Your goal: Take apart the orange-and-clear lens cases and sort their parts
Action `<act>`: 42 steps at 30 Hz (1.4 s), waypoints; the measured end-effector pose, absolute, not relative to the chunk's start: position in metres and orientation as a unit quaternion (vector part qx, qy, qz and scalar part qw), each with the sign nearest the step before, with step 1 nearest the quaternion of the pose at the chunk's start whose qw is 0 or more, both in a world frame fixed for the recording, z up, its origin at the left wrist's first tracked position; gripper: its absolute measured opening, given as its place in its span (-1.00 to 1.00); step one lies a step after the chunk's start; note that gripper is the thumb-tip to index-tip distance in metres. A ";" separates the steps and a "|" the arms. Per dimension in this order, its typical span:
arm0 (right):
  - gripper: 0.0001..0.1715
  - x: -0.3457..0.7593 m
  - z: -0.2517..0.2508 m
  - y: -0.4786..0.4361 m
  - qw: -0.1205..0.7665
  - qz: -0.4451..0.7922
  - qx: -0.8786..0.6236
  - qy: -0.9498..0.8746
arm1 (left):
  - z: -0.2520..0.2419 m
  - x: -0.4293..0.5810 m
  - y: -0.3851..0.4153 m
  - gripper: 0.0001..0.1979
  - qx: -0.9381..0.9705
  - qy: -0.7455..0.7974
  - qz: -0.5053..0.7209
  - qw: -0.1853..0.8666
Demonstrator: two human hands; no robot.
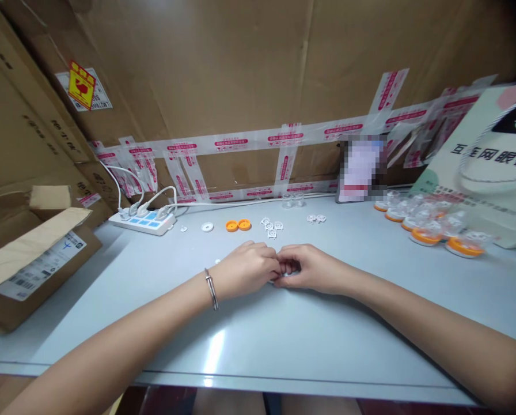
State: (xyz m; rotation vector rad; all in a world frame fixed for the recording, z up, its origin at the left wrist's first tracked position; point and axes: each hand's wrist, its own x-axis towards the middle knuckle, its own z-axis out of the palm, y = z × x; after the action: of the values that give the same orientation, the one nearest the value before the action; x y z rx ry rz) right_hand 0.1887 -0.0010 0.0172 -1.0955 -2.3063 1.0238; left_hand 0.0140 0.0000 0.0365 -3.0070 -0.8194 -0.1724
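Note:
My left hand (pixel 250 267) and my right hand (pixel 306 267) meet over the middle of the table, fingers curled and touching. Between the fingertips a sliver of something white shows low down; the fingers hide its shape. Just beyond the hands lie several small white plastic pieces (pixel 272 234). Left of these sit two orange round caps (pixel 232 226), side by side, and a white ring (pixel 207 227). Farther left is a tiny white part (pixel 183 229). Two more white pieces (pixel 316 218) rest to the right. Small clear parts (pixel 293 200) stand at the back.
A white power strip (pixel 143 221) with plugged cables lies back left, near an open cardboard box (pixel 63 271). Several orange-and-white round items with clear tops (pixel 426 235) line the right, before a paper bag (pixel 491 167). A phone (pixel 358 170) leans on the cardboard wall (pixel 241 69).

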 end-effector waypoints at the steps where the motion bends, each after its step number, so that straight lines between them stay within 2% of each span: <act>1: -0.86 0.189 0.017 -0.001 0.196 0.367 -0.391 -0.821 | 0.036 0.014 0.000 -0.85 -0.966 -0.252 -0.052 0.031; 4: -0.85 0.189 0.016 -0.001 0.200 0.373 -0.395 -0.816 | 0.036 0.011 0.002 -0.82 -0.974 -0.203 -0.050 0.083; 8: -0.81 0.189 0.017 -0.002 0.193 0.389 -0.400 -0.807 | 0.038 0.008 0.006 -0.83 -0.984 -0.149 -0.050 0.085; 18: -0.74 0.181 0.014 -0.002 0.203 0.403 -0.443 -0.774 | 0.036 0.009 0.008 -0.88 -0.979 -0.175 -0.028 0.104; 27: -0.81 0.179 0.012 -0.001 0.220 0.408 -0.453 -0.762 | 0.032 0.009 0.010 -0.76 -0.976 -0.136 -0.053 0.162; 30: -0.81 0.180 0.011 -0.001 0.225 0.411 -0.447 -0.762 | 0.028 0.009 0.011 -0.76 -0.973 -0.163 -0.079 0.141; 35: -0.82 0.181 0.010 0.000 0.216 0.411 -0.447 -0.764 | 0.024 0.011 0.010 -0.88 -0.961 -0.233 -0.135 0.057; 39: -0.79 0.181 0.011 -0.002 0.212 0.414 -0.442 -0.767 | 0.044 0.001 0.008 -0.91 -0.946 -0.250 -0.203 -0.014; 42: -0.71 0.182 0.013 -0.003 0.206 0.420 -0.444 -0.764 | 0.064 -0.024 0.006 -0.89 -0.933 -0.269 -0.239 -0.010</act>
State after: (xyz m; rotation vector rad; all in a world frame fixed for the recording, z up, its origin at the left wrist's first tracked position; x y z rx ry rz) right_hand 0.1825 -0.0035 0.0131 -1.2385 -2.1281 1.1714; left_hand -0.0239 0.0058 0.0642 -2.9493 -0.8496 -0.7563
